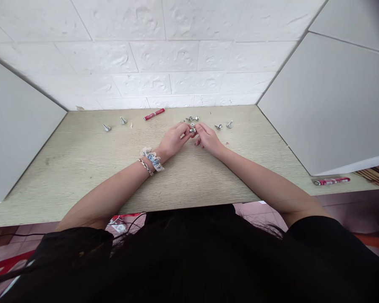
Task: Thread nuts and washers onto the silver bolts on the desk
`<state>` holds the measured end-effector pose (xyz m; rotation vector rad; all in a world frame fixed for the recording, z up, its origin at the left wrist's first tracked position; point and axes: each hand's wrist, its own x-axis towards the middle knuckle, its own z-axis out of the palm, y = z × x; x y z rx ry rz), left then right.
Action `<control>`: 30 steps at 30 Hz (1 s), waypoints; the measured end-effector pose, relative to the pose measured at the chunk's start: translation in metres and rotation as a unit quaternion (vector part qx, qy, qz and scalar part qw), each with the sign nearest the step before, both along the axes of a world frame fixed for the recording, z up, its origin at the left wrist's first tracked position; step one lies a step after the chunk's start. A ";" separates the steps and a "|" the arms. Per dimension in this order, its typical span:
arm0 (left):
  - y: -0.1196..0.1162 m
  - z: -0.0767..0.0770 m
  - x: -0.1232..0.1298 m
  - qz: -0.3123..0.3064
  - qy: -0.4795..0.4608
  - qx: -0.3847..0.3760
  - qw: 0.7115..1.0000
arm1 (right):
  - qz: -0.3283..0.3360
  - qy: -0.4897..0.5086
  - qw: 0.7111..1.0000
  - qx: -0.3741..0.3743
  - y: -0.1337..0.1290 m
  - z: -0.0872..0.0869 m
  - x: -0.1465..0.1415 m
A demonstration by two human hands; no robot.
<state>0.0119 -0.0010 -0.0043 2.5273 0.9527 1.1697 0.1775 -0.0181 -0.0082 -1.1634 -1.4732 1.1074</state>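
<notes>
Over the middle of the tabletop, my left hand and my right hand meet with fingertips pinched on a small silver bolt. It lies between the two hands, and my fingers cover part of it. A small ring-shaped metal piece, like a nut or washer, shows just beyond the fingertips. Slightly farther back lie more silver bolts. To the right of my right hand are a bolt and another bolt. Far to the left are a bolt and one more bolt.
A red tube lies near the white brick-patterned wall. Grey panels border the wooden table on the left and right. Another red tube rests by the right panel's foot.
</notes>
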 end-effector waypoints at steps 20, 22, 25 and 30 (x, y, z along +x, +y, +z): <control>0.000 -0.001 0.000 0.003 0.009 0.004 1.000 | 0.030 0.014 0.999 -0.003 0.002 0.001 0.001; 0.001 -0.002 0.001 0.002 0.011 0.004 1.000 | 0.017 0.019 1.000 -0.004 0.001 0.001 0.000; 0.001 -0.002 0.001 -0.010 0.013 0.009 1.000 | -0.011 0.020 1.000 -0.012 0.000 0.003 -0.001; 0.001 -0.003 0.001 -0.020 0.016 0.015 1.000 | 0.002 -0.017 0.999 -0.033 0.000 0.005 -0.001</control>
